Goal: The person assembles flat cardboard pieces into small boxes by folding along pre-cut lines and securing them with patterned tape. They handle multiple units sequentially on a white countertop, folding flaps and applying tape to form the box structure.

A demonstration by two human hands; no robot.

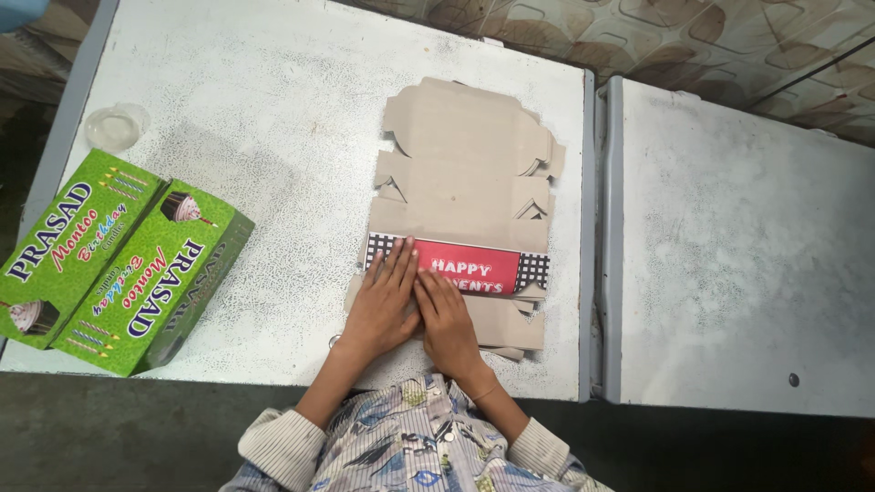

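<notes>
While both flat hands (415, 305) press cardboard (460, 173) | speckled white table (273, 109) | patterned floor (711, 36)

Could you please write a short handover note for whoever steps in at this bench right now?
Left hand: flat, palm down on the near part of the flat cardboard box blank; no grip on anything.
Right hand: flat beside it, also pressing the blank.
The blank lies unfolded on the speckled white table, plain brown side up, with a red printed flap folded over near the hands.
Done: that one flap is folded down. Left: the other panels and tabs lie flat, unfolded.
Two green cartons and a small clear dish sit at the table's left.
</notes>
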